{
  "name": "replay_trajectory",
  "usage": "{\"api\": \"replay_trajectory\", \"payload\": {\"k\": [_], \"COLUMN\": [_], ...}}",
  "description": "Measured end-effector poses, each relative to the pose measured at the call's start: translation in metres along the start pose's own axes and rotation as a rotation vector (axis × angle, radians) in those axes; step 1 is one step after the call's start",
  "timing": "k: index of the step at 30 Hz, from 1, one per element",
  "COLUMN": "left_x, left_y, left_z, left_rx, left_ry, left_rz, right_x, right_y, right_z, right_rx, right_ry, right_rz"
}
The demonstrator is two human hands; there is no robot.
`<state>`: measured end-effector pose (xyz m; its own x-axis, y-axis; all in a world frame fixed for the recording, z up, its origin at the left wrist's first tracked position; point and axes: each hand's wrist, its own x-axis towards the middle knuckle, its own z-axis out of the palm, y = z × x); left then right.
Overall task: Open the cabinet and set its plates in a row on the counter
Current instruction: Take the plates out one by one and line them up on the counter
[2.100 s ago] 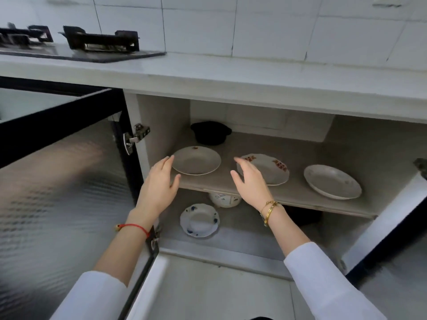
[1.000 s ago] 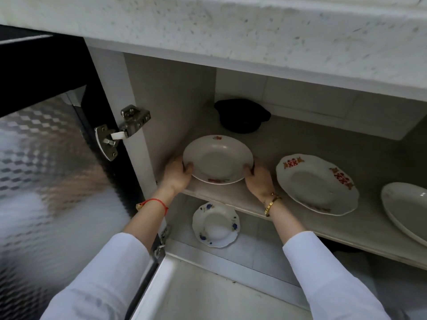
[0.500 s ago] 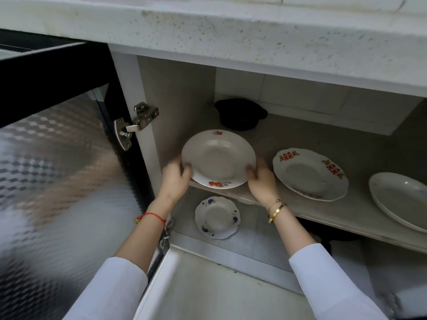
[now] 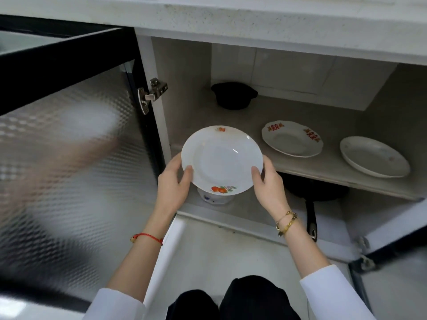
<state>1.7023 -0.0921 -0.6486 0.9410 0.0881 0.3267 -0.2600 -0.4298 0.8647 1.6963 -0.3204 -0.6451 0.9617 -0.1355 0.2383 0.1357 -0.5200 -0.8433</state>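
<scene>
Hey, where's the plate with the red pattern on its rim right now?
The red-patterned plate lies on the cabinet's upper shelf, between the fruit-print plate held in both hands and a plain white plate to its right.

- black pot [image 4: 233, 95] at back of upper shelf, left side
- black frying pan [image 4: 316, 190] on lower level under shelf, handle [image 4: 311, 219] twd front
- metal hinge [image 4: 151, 93] on left door frame
</scene>
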Motion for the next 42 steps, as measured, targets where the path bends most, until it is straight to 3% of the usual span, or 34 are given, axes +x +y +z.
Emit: {"api": "replay_trajectory", "payload": {"k": [11, 25, 32, 42], "left_x": [-0.086, -0.088, -0.072, -0.058], "left_y": [0.008, 0.006, 0.079, 0.241], "left_z": [-0.016, -0.026, -0.064, -0.148], "left_rx": [-0.216, -0.208, -0.259, -0.227], "left_ry": [0.013, 0.034, 0.092, 0.147], "left_rz": [-0.058, -0.179, -0.286, -0.386], "right_x": [-0.083, -0.066, -0.050, -0.050], "right_y": [-0.006, -0.012, -0.080, -0.230], "right_z": [-0.012, 0.001, -0.027, -0.103], "right_rx": [0.066, 0.192, 0.183, 0.204], "right_ry": [0.002, -0.074, -0.157, -0.240], "right_rz": [-0.021, -0.008, 0.090, 0.204]}}
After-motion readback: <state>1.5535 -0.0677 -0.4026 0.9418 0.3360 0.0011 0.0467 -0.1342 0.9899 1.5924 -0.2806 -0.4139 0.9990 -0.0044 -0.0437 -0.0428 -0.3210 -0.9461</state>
